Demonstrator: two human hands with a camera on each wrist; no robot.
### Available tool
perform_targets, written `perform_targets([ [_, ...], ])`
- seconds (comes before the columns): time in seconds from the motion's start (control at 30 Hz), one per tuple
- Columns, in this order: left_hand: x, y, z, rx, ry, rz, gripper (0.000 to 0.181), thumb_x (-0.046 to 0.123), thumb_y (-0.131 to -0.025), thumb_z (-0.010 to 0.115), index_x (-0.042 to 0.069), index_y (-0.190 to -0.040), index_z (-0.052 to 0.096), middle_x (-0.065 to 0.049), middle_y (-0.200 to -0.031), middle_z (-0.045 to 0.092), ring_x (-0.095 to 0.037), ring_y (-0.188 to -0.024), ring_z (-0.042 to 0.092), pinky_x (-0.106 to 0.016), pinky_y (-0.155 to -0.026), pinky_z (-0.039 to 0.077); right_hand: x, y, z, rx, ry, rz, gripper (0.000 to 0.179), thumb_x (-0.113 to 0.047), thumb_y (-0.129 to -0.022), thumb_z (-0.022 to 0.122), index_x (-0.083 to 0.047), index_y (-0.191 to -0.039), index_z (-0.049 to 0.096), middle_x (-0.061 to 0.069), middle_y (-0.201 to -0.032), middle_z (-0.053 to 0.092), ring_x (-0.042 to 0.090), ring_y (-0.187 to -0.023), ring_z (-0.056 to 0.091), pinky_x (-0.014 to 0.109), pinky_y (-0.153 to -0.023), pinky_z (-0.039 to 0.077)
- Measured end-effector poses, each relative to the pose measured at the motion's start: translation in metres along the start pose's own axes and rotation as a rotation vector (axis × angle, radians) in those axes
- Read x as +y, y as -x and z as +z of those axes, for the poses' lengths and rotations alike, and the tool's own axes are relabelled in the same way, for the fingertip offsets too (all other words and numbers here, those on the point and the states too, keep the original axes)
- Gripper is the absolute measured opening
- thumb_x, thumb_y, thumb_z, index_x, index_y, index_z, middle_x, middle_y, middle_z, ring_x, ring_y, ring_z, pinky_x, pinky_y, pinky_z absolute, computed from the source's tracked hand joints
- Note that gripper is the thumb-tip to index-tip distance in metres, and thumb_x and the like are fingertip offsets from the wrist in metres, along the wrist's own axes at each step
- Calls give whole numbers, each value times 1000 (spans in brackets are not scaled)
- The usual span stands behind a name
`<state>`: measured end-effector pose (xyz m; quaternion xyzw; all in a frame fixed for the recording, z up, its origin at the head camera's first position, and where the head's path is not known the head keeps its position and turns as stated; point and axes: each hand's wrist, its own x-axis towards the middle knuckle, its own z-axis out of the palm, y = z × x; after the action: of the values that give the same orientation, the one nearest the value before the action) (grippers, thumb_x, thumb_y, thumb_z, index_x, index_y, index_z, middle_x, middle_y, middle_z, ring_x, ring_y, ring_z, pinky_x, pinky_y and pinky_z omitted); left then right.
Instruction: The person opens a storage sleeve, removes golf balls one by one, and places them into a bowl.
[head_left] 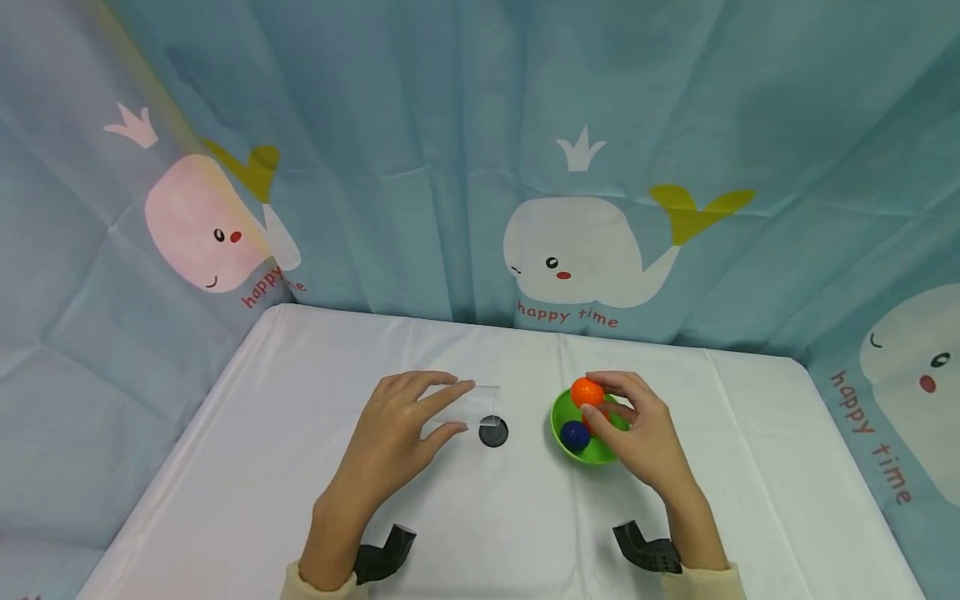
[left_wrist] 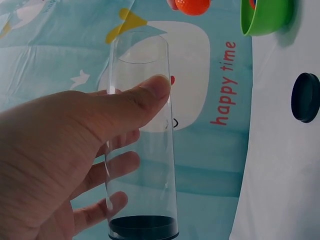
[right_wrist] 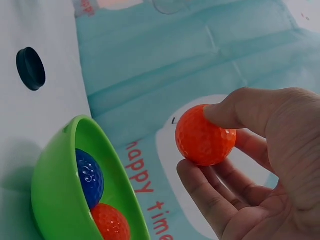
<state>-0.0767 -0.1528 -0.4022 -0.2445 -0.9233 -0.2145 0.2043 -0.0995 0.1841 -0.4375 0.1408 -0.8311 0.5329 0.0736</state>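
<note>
My left hand [head_left: 401, 421] grips a clear plastic tube [left_wrist: 142, 175], its fingers and thumb curled round the wall. A black cap closes one end of the tube; the other end is uncovered and the inside is empty. My right hand [head_left: 637, 421] pinches an orange golf ball [right_wrist: 202, 135] between thumb and fingertips, above the green bowl [right_wrist: 55, 185]. Inside that bowl lie a dark blue ball [right_wrist: 90, 177] and another orange ball [right_wrist: 111, 222]. A loose black cap [head_left: 492, 432] lies on the white cloth, close by the tube's uncovered end in the head view.
A white cloth [head_left: 247, 500] covers the table. Blue curtains [head_left: 360, 167] printed with whales hang behind and at the sides. Black camera mounts [head_left: 386, 554] are strapped on both wrists, reaching inward over the table.
</note>
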Motion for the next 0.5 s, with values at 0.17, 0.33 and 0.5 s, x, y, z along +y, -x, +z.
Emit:
perform_targets([
  [0.17,0,-1,-1,-8,-4,-10,58,32,-84,92,28,-138,71,3,-127,74,-21,-121,70,-47,-104,54,2,-1,3,-2,13,-5,38,-6,-96,78,-11,-132,69,8,-132,65,-3,-117,61,13,-96,56],
  [0.33,0,0,0,-20,2,-39,68,32,-83,92,27,-145,65,3,-126,74,-21,-121,71,-48,-103,56,3,-2,5,-4,57,1,37,-7,-95,79,-12,-131,70,7,-131,66,-3,-116,62,16,-97,58],
  [0.5,1,1,1,-38,14,-65,74,33,-84,92,28,-151,59,4,-123,73,-19,-108,72,-44,-94,59,2,-2,5,25,96,-15,46,-2,-95,77,-10,-138,65,8,-132,67,11,-116,66,13,-96,57],
])
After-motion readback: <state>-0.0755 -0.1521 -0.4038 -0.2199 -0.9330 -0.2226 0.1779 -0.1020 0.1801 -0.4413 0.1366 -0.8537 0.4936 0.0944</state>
